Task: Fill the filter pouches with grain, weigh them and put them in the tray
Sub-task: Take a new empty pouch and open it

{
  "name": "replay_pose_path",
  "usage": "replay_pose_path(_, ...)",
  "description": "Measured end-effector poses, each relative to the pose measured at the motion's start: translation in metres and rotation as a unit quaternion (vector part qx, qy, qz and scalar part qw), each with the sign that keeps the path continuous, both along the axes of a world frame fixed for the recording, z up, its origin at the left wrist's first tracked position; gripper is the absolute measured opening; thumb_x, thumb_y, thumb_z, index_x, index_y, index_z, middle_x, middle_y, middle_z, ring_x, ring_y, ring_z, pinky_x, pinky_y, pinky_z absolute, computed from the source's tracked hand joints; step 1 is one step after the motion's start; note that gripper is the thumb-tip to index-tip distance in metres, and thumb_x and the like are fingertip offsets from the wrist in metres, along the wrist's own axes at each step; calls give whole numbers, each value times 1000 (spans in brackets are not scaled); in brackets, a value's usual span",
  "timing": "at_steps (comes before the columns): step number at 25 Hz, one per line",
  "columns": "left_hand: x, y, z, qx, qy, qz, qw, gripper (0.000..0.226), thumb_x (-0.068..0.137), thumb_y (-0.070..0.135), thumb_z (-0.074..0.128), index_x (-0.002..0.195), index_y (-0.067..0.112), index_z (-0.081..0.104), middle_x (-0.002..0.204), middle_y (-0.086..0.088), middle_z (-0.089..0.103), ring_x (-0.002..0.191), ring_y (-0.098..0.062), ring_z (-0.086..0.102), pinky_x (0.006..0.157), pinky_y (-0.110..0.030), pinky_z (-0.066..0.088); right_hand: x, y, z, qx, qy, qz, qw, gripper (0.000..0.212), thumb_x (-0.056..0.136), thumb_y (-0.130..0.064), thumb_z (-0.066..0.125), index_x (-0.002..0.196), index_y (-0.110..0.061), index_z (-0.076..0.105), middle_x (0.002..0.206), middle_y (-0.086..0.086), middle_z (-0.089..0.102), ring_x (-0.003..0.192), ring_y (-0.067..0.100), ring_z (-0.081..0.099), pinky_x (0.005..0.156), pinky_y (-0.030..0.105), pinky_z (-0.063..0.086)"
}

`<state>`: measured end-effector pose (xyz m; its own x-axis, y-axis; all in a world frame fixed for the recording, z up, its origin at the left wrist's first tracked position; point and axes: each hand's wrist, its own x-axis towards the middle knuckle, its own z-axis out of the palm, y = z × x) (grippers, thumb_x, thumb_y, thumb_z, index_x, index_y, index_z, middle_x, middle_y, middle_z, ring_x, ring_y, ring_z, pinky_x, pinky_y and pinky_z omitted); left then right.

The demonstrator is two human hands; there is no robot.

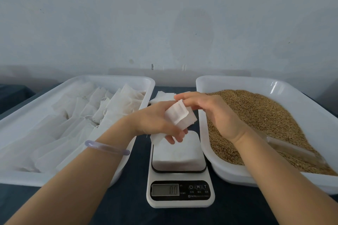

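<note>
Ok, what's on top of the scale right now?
A white square dish sits on the scale. The left hand, holding a pouch above it, hides the dish's far edge, so that part cannot be checked.

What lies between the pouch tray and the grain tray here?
In the head view, a scale carrying a white dish, a stack of pouches behind it; left hand and right hand hold a pouch above.

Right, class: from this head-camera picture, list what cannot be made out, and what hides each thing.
Head view only.
1. Stack of empty pouches: mostly behind the left hand and right hand; count unknowable.
2. Held pouch: its inside is not visible.
3. Scoop: one end hidden behind the right forearm.
4. Scale: button labels too small.
5. Grain tray: right corner cut off by the frame edge.
</note>
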<state>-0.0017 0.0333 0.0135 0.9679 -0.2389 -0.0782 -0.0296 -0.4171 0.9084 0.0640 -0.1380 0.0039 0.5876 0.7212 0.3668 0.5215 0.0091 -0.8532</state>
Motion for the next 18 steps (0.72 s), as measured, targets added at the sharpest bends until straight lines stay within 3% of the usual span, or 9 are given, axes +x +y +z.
replay_pose_path(2,-1,2,0,-4,24,-40,999,33,74,-7,71,98,9,57,80,-4,68,68,-19,68,58,-28,54,-2,0,2,21,33,-8,999,27,81,-14,46,86,-18,72,111,-4,67,112,14,57,97,34,43)
replay_pose_path(5,-2,4,-1,-1,71,-84,994,29,69,-1,70,91,13,59,80,-4,68,64,-19,66,55,-26,53,-4,0,3,-41,-55,-43,997,29,79,-1,65,82,-29,71,104,-13,64,101,11,57,89,32,46)
replay_pose_path(8,-2,6,-1,17,87,-103,991,27,66,2,70,89,14,61,80,-2,68,68,-16,66,59,-25,53,-7,-1,5,-93,-86,-48,991,35,69,-2,74,88,-31,72,106,-15,66,107,7,55,92,22,41)
replay_pose_path(12,0,7,-1,45,20,-56,997,35,62,16,77,92,22,61,83,8,65,81,-9,63,73,-22,50,-6,-2,5,-118,-120,-63,984,37,65,-4,77,93,-28,73,111,-13,65,114,1,48,89,3,32)
replay_pose_path(16,4,5,-5,145,50,-60,986,25,69,5,76,69,23,58,64,6,62,64,-13,61,57,-16,48,-3,-5,3,-114,-148,-82,979,36,65,-8,78,92,-31,72,110,-17,64,114,-1,49,93,4,31)
replay_pose_path(18,5,6,-7,162,72,-62,982,25,72,2,74,66,21,59,60,4,63,59,-12,61,56,-15,48,-3,-6,3,-105,-143,-80,981,34,64,-9,79,94,-26,74,108,-17,65,111,-2,51,92,8,36)
